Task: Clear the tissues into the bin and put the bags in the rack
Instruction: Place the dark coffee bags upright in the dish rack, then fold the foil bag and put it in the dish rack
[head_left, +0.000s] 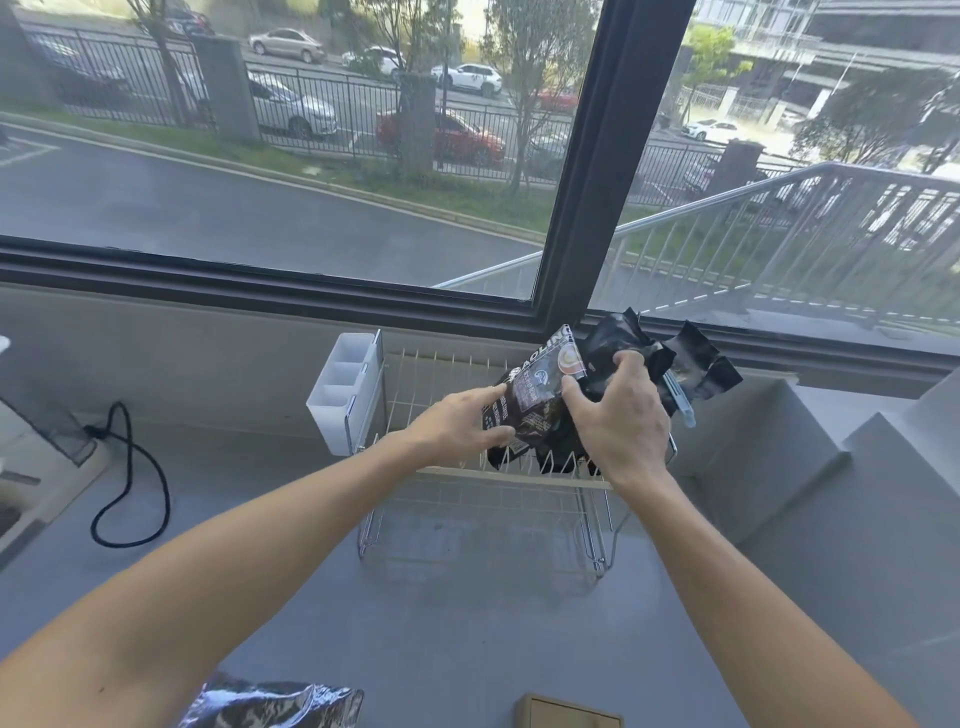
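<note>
From the head camera, a good deal is cut off or hard to read. A shiny crumpled bag (272, 705) lies at the near edge of the grey counter (467, 623), its lower part out of frame, and a tan box-like thing (569, 714) beside it shows only its top edge. The lettering on the printed bag is mostly too small to make out. At the left edge, some dark mesh and a pale object are clipped by the frame, and I cannot tell what they are.

The wire rack (488, 483) stands toward the back of the counter, under the window (311, 156). A white divided caddy (345, 392) hangs on its left end; its compartments look bare. Black bags stand in the rack's right half, their lower edges down among the wires.

The left hand (462, 421) grips the printed black bag (535, 395) by its left edge, thumb below and fingers above. The right hand (618, 415) is curled over the crumpled black bags (654, 358) just right of it, fingers closed on the top of one. A pale blue clip (680, 402) sticks out past that hand.

A black cord (130, 483) loops across the counter's left side.
</note>
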